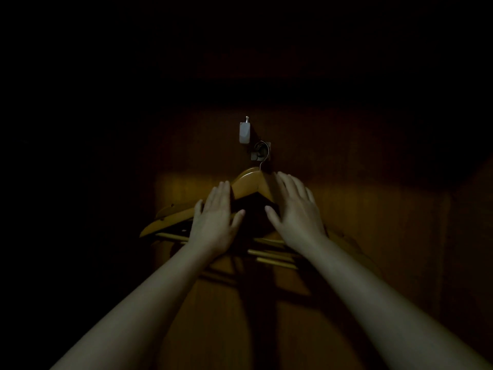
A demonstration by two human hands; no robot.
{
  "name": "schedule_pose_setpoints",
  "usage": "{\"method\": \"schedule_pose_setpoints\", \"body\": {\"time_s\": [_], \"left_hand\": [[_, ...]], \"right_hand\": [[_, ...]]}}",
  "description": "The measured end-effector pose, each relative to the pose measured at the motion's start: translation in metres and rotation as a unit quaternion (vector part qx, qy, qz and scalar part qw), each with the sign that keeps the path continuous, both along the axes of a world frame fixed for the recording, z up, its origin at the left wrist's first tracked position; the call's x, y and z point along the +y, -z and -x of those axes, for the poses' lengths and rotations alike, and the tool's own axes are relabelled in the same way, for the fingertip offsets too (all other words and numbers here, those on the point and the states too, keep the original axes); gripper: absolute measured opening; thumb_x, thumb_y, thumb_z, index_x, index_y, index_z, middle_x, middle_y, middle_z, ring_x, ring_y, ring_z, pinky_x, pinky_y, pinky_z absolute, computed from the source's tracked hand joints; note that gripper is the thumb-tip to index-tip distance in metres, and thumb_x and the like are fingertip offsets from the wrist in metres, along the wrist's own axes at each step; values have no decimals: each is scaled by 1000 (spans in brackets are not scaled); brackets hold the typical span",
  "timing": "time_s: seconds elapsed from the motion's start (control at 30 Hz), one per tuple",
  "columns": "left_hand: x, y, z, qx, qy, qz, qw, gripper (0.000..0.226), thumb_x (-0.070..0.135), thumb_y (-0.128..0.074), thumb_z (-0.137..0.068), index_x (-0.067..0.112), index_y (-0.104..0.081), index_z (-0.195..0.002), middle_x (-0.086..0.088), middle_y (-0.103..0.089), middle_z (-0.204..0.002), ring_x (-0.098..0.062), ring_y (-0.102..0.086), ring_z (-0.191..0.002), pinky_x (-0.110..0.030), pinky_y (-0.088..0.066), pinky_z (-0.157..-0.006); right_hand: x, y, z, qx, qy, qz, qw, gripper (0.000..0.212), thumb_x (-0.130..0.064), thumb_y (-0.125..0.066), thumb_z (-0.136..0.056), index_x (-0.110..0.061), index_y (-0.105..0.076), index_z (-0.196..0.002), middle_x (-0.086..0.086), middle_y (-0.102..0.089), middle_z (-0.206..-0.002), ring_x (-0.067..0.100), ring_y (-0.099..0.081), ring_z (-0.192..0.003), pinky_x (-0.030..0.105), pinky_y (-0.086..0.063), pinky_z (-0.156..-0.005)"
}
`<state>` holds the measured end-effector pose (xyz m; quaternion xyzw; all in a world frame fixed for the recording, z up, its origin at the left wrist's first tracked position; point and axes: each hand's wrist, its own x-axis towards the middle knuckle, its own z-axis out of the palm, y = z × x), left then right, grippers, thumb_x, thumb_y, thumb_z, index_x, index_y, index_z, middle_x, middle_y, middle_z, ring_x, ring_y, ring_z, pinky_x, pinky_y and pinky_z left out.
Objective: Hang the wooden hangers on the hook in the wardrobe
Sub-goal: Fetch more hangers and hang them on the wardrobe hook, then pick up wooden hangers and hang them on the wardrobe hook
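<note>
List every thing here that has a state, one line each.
wooden hangers: several bunched together, a wire loop caught on the hook, arms fanned out.
hook: fixed to the wardrobe's back panel, carrying the hangers.
left hand: open, fingers straight, laid over the hangers' left arm.
right hand: open, fingers spread, over the hangers' right arm.
white fitting: mounted above the hook; too dark to identify.

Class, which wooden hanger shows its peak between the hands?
The front hanger: its peak sits just below the hook, between left hand and right hand; the other hangers show only ends fanned lower left.
</note>
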<state>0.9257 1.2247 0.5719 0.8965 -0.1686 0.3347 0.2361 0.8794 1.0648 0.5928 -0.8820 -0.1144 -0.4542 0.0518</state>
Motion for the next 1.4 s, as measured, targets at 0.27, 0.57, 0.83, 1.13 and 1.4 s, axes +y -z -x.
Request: {"method": "schedule_pose_setpoints", "body": {"time_s": [0.27, 0.57, 0.83, 1.13, 1.4], "left_hand": [[15, 46, 67, -6, 185, -63, 981, 60, 43, -31, -96, 29, -5, -149, 9, -6, -158, 6, 3, -136, -26, -2, -114], [30, 116, 111, 87, 262, -157, 948, 47, 39, -34, -96, 21, -36, -139, 2, -44, -144, -9, -40, -131, -27, -33, -109], [41, 213, 149, 265, 392, -188, 861, 32, 40, -40, -95, 23, -53, -119, -6, -67, -100, -13, -63, -74, -37, -54, -74], [91, 336, 213, 371, 476, -249, 758, 24, 33, -42, -95, 21, -57, -110, -10, -67, -95, -25, -63, -81, -47, -51, -75], [134, 433, 286, 480, 492, -274, 672, 19, 27, -47, -93, 17, -61, -100, 1, -65, -91, -14, -60, -84, -33, -51, -80]], "right_hand": [[-5, 50, 57, 72, 4, 42, 997, 48, -37, -38, -96, -22, -35, -142, -1, -32, -149, 15, -19, -142, 33, -17, -115], [-4, 138, 121, 209, 29, -13, 977, 41, -34, -40, -96, -25, -41, -137, -9, -40, -139, 10, -33, -131, 27, -28, -105], [23, 233, 194, 378, 120, -91, 913, 40, -36, -40, -97, -26, -44, -135, -3, -46, -142, 17, -40, -132, 36, -35, -106], [85, 363, 310, 528, 249, -207, 785, 30, -31, -37, -97, -20, -55, -118, 2, -65, -109, 21, -63, -95, 33, -50, -80], [150, 459, 456, 578, 320, -358, 660, 34, -32, -42, -96, -23, -51, -128, 1, -58, -128, 19, -58, -110, 24, -45, -86]]}}
